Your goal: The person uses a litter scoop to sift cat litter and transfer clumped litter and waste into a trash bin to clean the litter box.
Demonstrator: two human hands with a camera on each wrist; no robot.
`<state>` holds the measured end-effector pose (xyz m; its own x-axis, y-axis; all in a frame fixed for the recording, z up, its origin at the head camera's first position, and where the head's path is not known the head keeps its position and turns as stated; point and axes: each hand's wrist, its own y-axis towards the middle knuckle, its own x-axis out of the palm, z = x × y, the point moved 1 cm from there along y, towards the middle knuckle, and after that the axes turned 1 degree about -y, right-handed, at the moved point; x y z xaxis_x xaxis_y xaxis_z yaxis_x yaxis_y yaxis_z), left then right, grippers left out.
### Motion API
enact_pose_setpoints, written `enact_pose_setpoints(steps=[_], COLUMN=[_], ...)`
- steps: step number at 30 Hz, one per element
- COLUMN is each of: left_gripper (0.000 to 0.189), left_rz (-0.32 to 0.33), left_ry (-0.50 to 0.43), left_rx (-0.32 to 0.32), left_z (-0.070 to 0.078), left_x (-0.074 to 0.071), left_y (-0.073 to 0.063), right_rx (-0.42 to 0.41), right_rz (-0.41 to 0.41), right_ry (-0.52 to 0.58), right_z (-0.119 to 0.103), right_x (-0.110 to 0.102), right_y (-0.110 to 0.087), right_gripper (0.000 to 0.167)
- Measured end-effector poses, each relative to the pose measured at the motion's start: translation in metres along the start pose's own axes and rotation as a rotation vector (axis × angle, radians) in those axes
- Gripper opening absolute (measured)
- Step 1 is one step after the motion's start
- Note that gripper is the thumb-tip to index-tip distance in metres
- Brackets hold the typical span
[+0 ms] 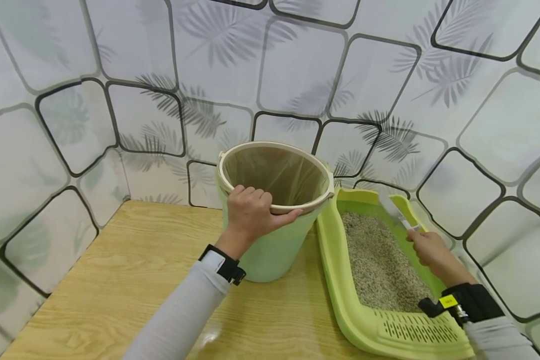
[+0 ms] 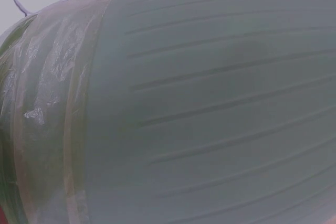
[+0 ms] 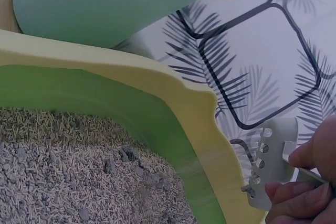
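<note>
My left hand grips the near rim of a pale green trash bin, fingers over the edge and thumb stretched along the outside. A clear liner is held under the bin's cream ring. The left wrist view is filled by the ribbed bin wall and the folded-down liner. My right hand holds a whitish litter scoop by its handle, at the far right rim of a yellow-green litter box. In the right wrist view, the scoop shows holes along its edge.
Pellet litter with a few darker clumps covers the box floor. The box stands just right of the bin on a wood-patterned surface. A patterned curtain or wall covering rises close behind both and on the sides.
</note>
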<state>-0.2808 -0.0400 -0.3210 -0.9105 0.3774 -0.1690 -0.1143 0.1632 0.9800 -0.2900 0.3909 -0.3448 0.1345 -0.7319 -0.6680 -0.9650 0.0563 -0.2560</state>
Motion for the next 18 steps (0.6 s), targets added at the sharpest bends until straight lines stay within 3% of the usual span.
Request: enact_pose_setpoints(steps=[5, 8, 11, 15, 18], left_gripper=[0.074, 0.074, 0.074, 0.073, 0.073], left_rz=[-0.017, -0.015, -0.006, -0.014, -0.03], left_ry=[0.0, -0.002, -0.004, -0.003, 0.002], left_rx=[-0.004, -0.002, -0.001, -0.001, -0.001], left_z=[0.0, 0.0, 0.0, 0.0, 0.0], left_x=[0.002, 0.002, 0.001, 0.001, 0.001], left_y=[-0.002, -0.002, -0.001, -0.002, -0.002], right_rx=[0.002, -0.001, -0.036, -0.112, -0.101], right_rz=[-0.058, -0.051, 0.055, 0.277, 0.36], right_ry=[0.165, 0.167, -0.058, -0.501, -0.692], right_z=[0.002, 0.003, 0.003, 0.002, -0.003], right_x=[-0.005, -0.007, -0.006, 0.001, 0.008], right_y=[-0.001, -0.001, -0.002, -0.004, -0.007], right_gripper=[0.038, 0.036, 0.043, 0.046, 0.042])
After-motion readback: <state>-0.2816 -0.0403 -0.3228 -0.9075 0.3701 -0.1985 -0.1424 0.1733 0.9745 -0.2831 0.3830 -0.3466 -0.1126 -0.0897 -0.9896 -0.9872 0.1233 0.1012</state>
